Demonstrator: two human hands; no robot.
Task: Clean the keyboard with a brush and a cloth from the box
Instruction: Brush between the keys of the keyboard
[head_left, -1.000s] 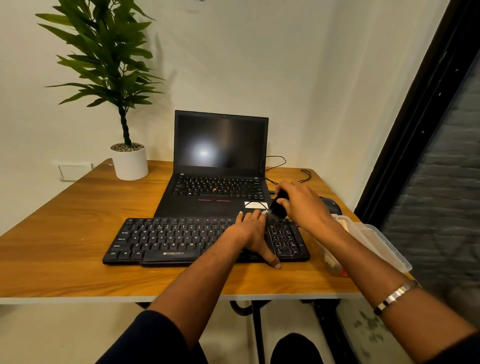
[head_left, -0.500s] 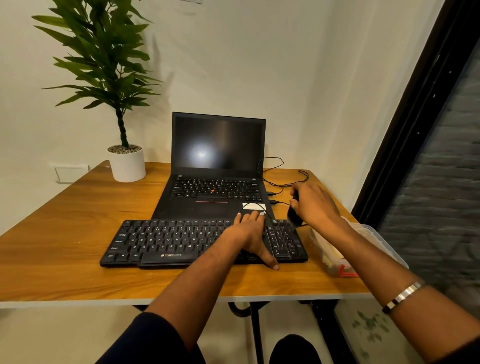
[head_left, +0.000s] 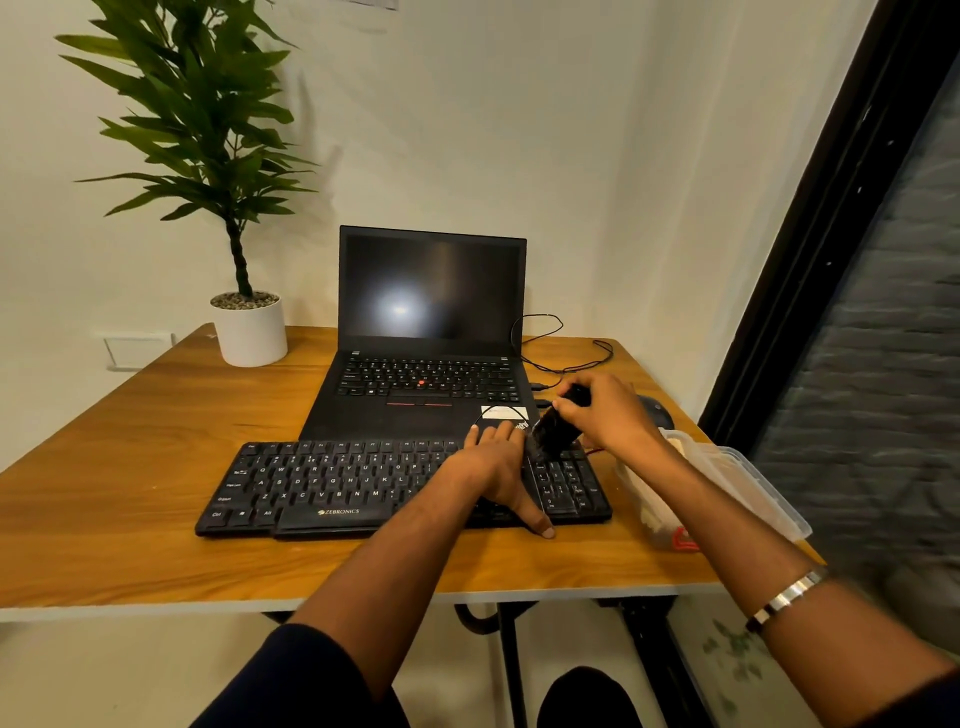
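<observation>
A small office or home-office corner: an open laptop (head_left: 431, 332), external keyboard (head_left: 363, 483) and potted plant (head_left: 228, 208) share a wooden surface (head_left: 130, 467) against white walls.

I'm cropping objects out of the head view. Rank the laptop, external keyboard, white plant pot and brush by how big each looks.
1. Laptop, though the keyboard looks close in size.
2. External keyboard, nearer the camera, so these top two are unsure.
3. White plant pot.
4. Brush, partly hidden in the right hand.
</observation>
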